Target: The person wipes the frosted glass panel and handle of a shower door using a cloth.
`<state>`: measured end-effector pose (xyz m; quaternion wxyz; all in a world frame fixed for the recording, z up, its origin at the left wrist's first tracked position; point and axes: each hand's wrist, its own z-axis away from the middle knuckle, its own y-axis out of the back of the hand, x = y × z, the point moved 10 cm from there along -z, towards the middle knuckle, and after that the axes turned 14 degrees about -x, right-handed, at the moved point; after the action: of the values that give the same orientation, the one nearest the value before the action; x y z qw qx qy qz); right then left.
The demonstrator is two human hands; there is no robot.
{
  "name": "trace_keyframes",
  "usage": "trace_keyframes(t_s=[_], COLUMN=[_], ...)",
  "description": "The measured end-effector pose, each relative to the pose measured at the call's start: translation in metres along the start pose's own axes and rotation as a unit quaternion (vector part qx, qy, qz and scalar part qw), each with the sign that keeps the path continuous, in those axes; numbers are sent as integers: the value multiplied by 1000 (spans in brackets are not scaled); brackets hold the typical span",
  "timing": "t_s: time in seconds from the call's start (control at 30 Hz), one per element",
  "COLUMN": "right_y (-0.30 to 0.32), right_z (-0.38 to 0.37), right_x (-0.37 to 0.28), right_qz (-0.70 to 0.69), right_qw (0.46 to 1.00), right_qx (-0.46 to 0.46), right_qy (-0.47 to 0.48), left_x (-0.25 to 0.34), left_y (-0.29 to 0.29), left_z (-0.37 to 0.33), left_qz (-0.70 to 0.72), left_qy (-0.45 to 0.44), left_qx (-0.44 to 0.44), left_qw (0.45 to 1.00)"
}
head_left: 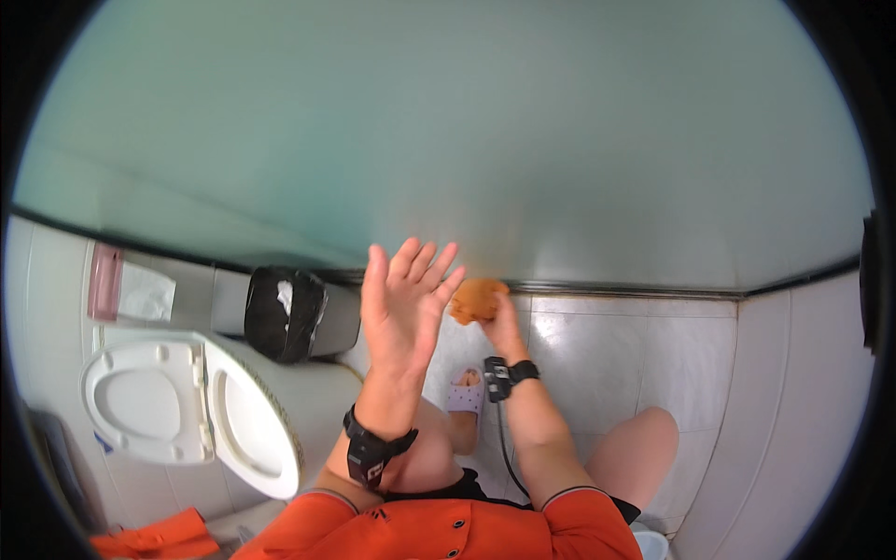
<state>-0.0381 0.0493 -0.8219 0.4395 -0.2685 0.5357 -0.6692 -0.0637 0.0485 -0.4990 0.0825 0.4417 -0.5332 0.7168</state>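
Note:
My left hand [407,303] is raised with its fingers spread, palm showing, and holds nothing. It is in front of the frosted glass panel [560,140]; I cannot tell whether it touches the glass. Lower down and to the right, my right hand [502,327] grips a bunched orange cloth [477,301]. The cloth is at the foot of the panel, by its dark bottom frame. Part of the cloth is covered by my fingers. A black strapped device sits on each of my wrists, and a dark cable runs from the right one.
On the left stands a white toilet [247,420] with its lid raised. Beyond it are a bin with a black bag [285,317] and a pink holder with paper [105,283]. A lilac clog [465,397] is on my foot on the pale tiles [588,359]. A tiled wall [793,392] closes the right side.

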Motion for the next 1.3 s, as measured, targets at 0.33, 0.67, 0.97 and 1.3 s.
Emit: trace_keyframes(t_s=[0.33,0.67,0.97,1.3], right_y=[-72,88,108,139], right_z=[94,186,288,230], right_x=[-130,-300,-497,-457], right_qz=[-46,126,479,320], right_qw=[985,934,574,800], right_qx=[-141,148,570,409], right_qy=[93,301,341,301], left_x=[-19,-14,-9,-18], left_y=[-11,-11,-19,-27], left_z=[-7,-6,-6,-8], left_qz=[-10,-24,-35,-50], left_qy=[21,20,25,25], left_qx=[50,-9,-42,-82], left_qw=[998,999,998,995])
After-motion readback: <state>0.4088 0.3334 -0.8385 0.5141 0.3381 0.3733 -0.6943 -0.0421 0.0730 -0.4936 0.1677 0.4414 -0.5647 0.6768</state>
